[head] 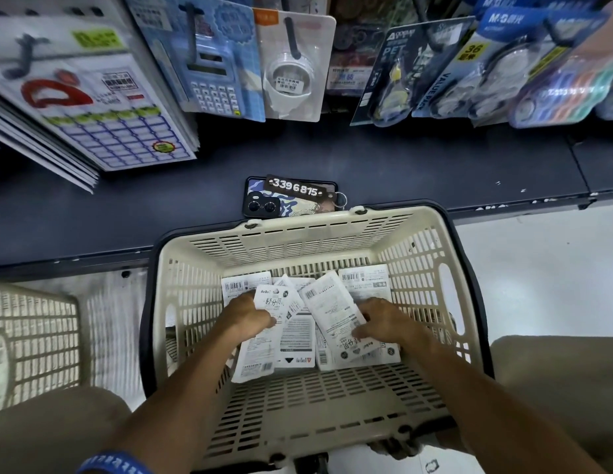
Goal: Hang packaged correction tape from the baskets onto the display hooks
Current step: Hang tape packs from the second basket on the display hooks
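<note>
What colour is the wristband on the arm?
Blue with pale markings: the wristband shows at the bottom left of the head view.

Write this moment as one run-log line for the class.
stage: picking | left hand: grips packet | right hand: grips packet | both inside cream basket | hooks: nothing hung yet

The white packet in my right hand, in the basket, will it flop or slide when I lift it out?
The packet looks like a flat card-backed pack, so probably fairly stiff and light. Its surface seems glossy, so it may slip against the loose packets beneath. The right hand grips one end, so the free end might dip slightly.
</note>
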